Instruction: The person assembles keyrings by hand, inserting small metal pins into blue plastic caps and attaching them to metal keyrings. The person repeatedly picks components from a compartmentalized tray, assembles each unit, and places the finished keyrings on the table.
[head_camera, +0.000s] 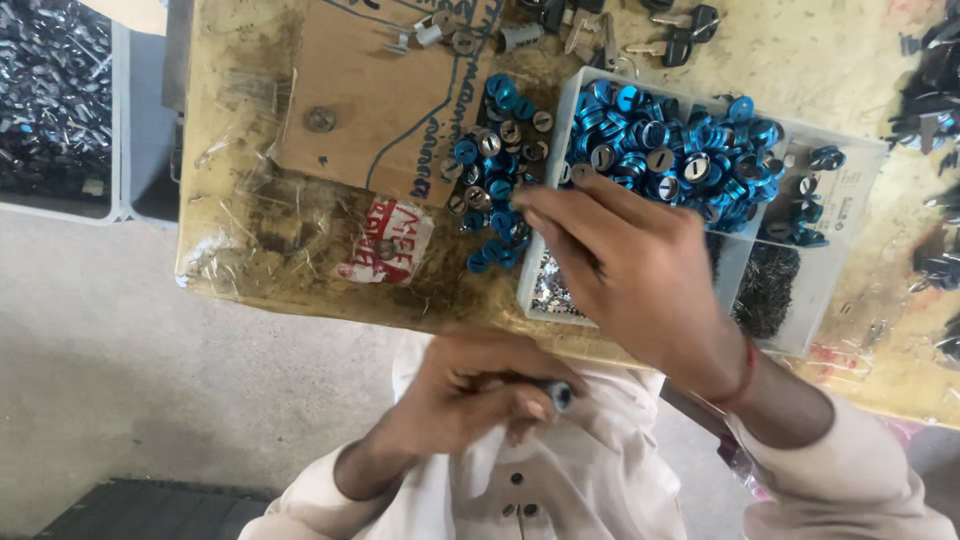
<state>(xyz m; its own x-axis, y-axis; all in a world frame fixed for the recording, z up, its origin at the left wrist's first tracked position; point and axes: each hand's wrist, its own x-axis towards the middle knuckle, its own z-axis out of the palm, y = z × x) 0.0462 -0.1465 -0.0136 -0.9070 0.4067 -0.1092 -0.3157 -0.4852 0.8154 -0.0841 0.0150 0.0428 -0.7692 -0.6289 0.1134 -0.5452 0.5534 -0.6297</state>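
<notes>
At nine o'clock a grey bin (60, 100) of dark metal parts is cut off by the frame edge, and a red-and-white label (385, 243) is seen stuck flat on the worn surface (250, 250) beside a cardboard sheet (380, 90). Toward six o'clock the left hand (460, 395) is closed in a tight grip on a small cylinder (560, 395), only its blue-tipped end being visible. At the centre the right hand (630, 270) is held over the white divided tray (830, 250) of blue cylinders (670, 140), fingertips pinched together; what is pinched cannot be made out.

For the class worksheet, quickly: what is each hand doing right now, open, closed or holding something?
Left hand: closed around a small cylinder part.
Right hand: fingers pinched over the compartment tray; contents cannot be told.
</notes>
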